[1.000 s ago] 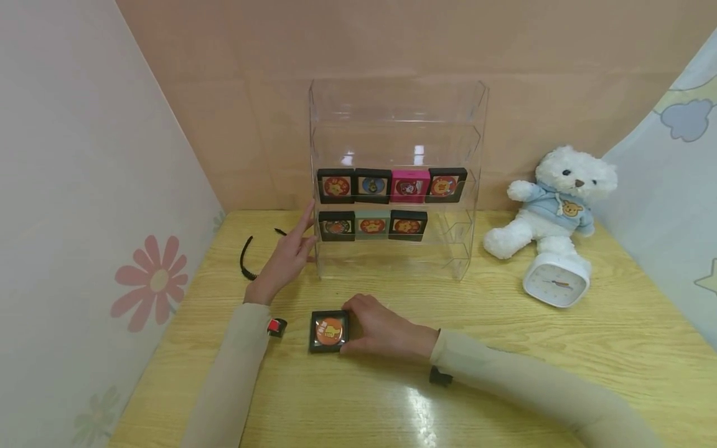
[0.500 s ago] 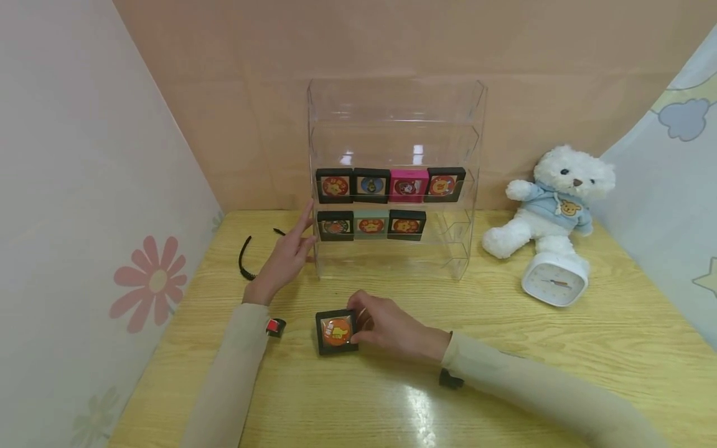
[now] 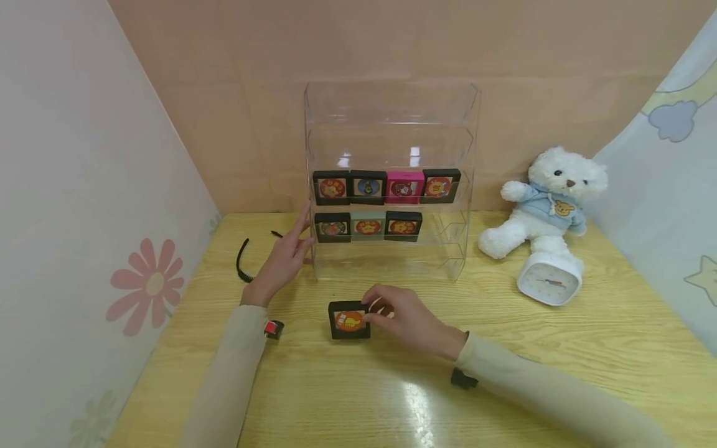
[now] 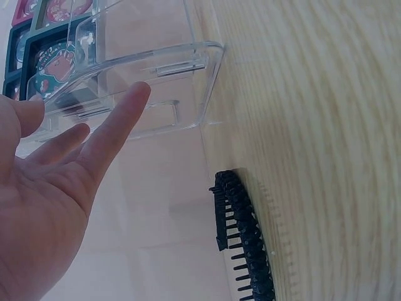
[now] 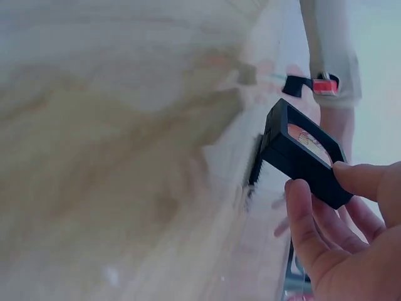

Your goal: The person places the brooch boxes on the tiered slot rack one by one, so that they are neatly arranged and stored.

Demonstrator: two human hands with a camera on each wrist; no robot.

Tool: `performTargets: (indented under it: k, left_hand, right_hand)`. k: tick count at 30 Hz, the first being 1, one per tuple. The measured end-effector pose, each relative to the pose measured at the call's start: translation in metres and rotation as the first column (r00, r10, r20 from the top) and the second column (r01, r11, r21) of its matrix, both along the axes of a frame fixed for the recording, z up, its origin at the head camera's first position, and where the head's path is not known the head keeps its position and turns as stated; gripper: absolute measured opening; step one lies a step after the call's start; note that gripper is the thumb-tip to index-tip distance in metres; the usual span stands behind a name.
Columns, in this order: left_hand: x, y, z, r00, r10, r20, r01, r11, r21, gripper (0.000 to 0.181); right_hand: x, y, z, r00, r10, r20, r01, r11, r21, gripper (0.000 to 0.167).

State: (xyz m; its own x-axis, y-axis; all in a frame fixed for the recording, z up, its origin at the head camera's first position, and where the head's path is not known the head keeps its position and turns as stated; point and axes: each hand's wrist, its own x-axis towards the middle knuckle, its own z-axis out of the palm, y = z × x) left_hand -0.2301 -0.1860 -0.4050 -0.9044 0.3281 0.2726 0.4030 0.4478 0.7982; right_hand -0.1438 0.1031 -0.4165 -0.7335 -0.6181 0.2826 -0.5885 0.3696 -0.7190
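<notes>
My right hand [image 3: 417,320] pinches the right side of a black square badge box [image 3: 350,322] with a thumbs-up badge. The box is tilted up, its face towards me; in the right wrist view it hangs between thumb and fingers [image 5: 302,207]. At the left side of a clear acrylic rack [image 3: 392,143], my left hand [image 3: 278,264] rests with its fingers extended against the side panel. Two tiers of the rack bear boxes: a pink box [image 3: 405,188] among black ones above, and a pale green box [image 3: 368,226] between two black boxes below.
A black toothed hairband [image 4: 241,232] lies left of the rack, partly hidden by my left hand. To the right, a white teddy bear [image 3: 551,205] in a blue top sits behind a white clock [image 3: 550,279]. Wall coverings bound the wooden table [image 3: 313,398].
My right hand has lifted the badge box from the table, moved it slightly right and away from me, and tipped it towards upright. My left hand stays at the rack's side.
</notes>
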Motion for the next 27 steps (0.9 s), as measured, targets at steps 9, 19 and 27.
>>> performTargets:
  k: [9, 19, 27]
  left_hand:
    - [0.000, -0.001, -0.001, 1.000, -0.005, -0.011, 0.005, 1.000, 0.000, 0.072]
    - [0.000, -0.002, 0.000, 1.000, -0.001, -0.017, 0.001, 1.000, -0.003, 0.071]
    - [0.000, -0.002, -0.002, 0.999, -0.008, -0.032, 0.008, 1.000, -0.005, 0.071]
  right_hand:
    - [-0.010, 0.032, 0.019, 0.990, -0.117, -0.081, 0.113, 0.992, -0.059, 0.020]
    - [-0.031, 0.071, 0.046, 0.943, -0.260, -0.210, 0.247, 0.965, -0.084, 0.023]
    - [-0.049, 0.100, 0.065, 0.872, -0.377, -0.313, 0.349, 0.926, -0.145, 0.024]
